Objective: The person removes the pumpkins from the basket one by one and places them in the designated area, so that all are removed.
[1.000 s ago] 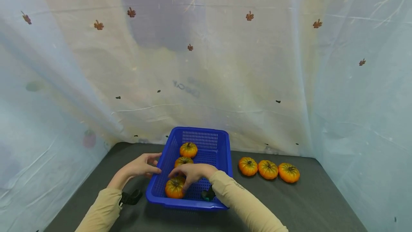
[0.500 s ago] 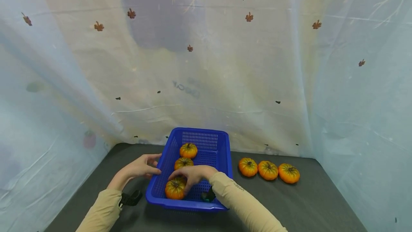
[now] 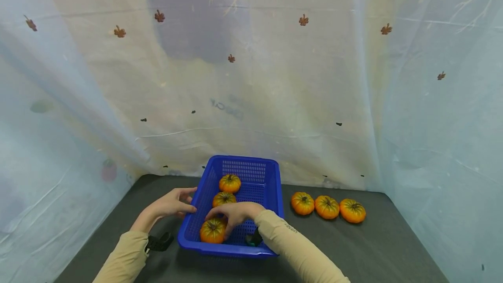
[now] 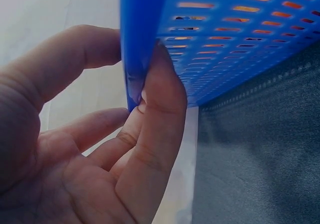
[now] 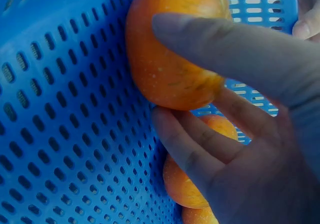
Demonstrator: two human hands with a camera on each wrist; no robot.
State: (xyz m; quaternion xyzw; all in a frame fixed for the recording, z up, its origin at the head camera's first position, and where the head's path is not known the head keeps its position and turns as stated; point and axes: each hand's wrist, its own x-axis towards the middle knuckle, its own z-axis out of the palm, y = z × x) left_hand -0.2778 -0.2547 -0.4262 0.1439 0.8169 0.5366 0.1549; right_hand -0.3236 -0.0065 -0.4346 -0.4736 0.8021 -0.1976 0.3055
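Note:
A blue plastic basket (image 3: 251,170) with slotted walls holds three small orange pumpkins in a line along its left side. My left hand (image 3: 173,203) pinches the basket's left rim between thumb and fingers; the left wrist view shows the blue rim (image 4: 137,44) between them. Inside the basket, my right hand (image 3: 237,214) grips the nearest pumpkin (image 3: 212,231), thumb on one side and fingers on the other. In the right wrist view this pumpkin (image 5: 172,64) sits against the slotted wall. The middle pumpkin (image 3: 224,198) and the far pumpkin (image 3: 229,183) lie beyond it.
Three more pumpkins stand in a row on the dark table right of the basket: one nearest it (image 3: 302,203), a middle one (image 3: 327,207) and an outer one (image 3: 353,211). A pale plastic sheet (image 3: 275,99) hangs behind the table and at both sides.
The nearest pumpkin has shifted slightly left in the basket, with my right hand still on it. My left hand stays on the rim.

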